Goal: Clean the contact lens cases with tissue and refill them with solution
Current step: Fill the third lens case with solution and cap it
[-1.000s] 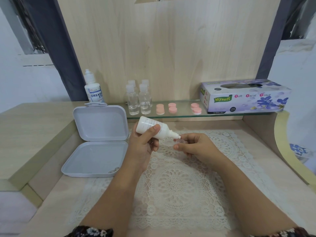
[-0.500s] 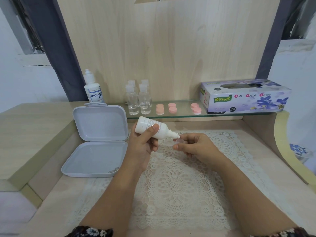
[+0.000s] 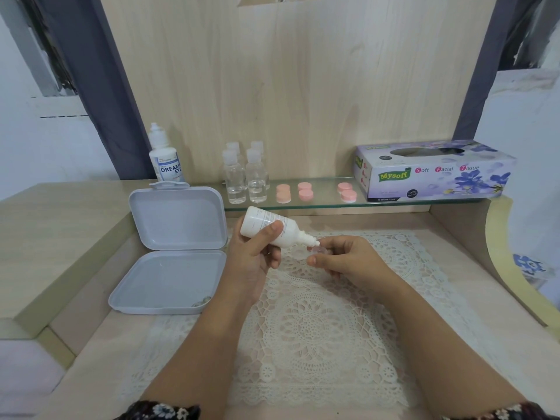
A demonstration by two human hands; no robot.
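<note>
My left hand (image 3: pixel 251 262) grips a white solution bottle (image 3: pixel 272 227), tilted with its nozzle pointing down and right. The nozzle tip rests over a small clear lens case cup (image 3: pixel 318 251) pinched in my right hand (image 3: pixel 348 260). Both hands hover above the lace mat (image 3: pixel 309 328). Several pink lens case caps (image 3: pixel 305 190) sit on the glass shelf (image 3: pixel 321 203). A purple tissue box (image 3: pixel 433 171) stands at the shelf's right end.
An open grey hinged box (image 3: pixel 169 268) lies to the left, with something small in its front corner. A second solution bottle (image 3: pixel 166 159) and several clear small bottles (image 3: pixel 245 177) stand on the shelf. A raised wooden ledge (image 3: pixel 54 231) runs along the left.
</note>
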